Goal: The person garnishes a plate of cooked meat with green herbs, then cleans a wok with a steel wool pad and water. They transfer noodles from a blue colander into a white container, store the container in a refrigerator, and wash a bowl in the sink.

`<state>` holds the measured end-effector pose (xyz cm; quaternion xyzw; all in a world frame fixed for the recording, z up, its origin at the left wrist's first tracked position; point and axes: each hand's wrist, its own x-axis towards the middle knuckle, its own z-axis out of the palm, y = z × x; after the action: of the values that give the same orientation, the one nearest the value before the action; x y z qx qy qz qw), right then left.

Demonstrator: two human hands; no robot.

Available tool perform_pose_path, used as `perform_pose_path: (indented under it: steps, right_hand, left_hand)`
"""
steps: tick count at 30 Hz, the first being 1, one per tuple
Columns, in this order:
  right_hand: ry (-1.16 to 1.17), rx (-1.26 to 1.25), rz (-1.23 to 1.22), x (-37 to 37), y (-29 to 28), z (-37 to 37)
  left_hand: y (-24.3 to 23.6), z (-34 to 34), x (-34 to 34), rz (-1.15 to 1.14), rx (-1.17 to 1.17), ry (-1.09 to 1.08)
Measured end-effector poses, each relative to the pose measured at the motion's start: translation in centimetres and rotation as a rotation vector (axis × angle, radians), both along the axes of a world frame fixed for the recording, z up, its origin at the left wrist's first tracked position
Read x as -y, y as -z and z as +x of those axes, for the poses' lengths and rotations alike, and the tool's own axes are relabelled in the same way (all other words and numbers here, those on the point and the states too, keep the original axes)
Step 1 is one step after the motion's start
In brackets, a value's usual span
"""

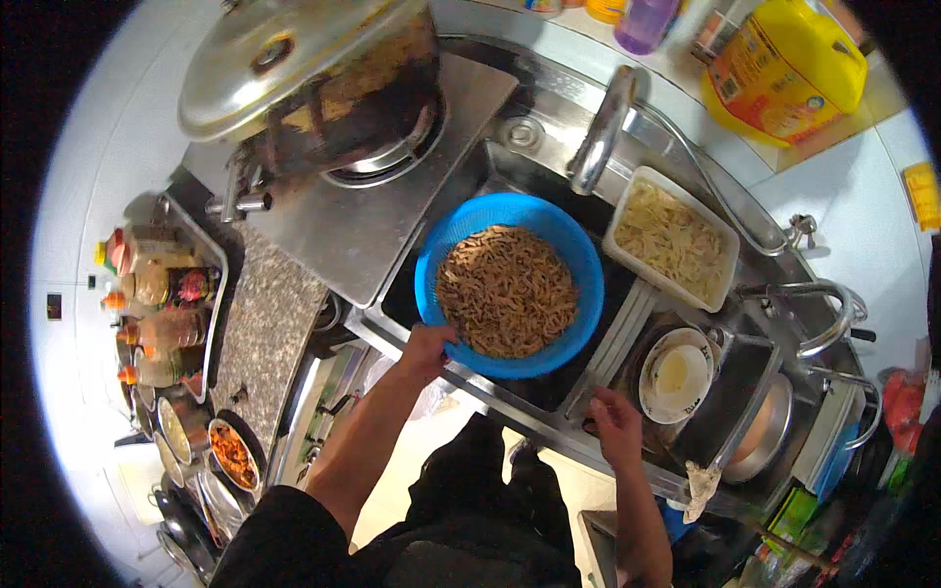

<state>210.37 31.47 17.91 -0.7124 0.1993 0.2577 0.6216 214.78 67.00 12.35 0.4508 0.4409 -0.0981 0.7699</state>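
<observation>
A blue plastic colander (pixel 424 263) filled with short brown strips (pixel 507 292) sits over the left sink basin. At its near left rim is my left hand (pixel 428 350), fingers closed on the edge. My right hand (pixel 616 421) is at the front edge of the sink, right of the colander and apart from it. Its fingers are loosely bent and apart, with no held thing visible. Just beyond it, white bowls (pixel 678 377) are stacked in the right basin. A rectangular white tub (pixel 726 267) of pale shreds (pixel 671 238) stands behind, beside the colander.
A large lidded pot (pixel 333 127) stands on the stove at the back left. The faucet (pixel 600 132) arches behind the colander. Bottles (pixel 162 328) and pans of food (pixel 233 455) line the left side. A yellow jug (pixel 784 73) is at the back right, a metal bowl (pixel 769 426) at the right.
</observation>
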Motion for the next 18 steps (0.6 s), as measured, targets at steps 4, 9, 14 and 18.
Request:
perform_pose_path:
  steps: [4,9,14,18]
  right_hand:
    - [0.046,0.088,0.125,-0.9,-1.7,-0.3]
    - [0.114,-0.13,0.369,0.6,-3.6,-1.7]
    - [0.042,-0.266,0.433,3.1,-5.3,-3.5]
    - [0.002,-0.246,0.458,5.0,-5.7,-5.7]
  left_hand:
    - [-4.0,-4.4,0.4,0.001,0.021,0.037]
    - [-6.5,-10.8,3.8,-0.141,0.086,-0.038]
    - [-11.1,-13.8,9.8,0.142,0.069,0.056]
    - [-14.0,-16.9,11.8,0.12,-0.126,0.281]
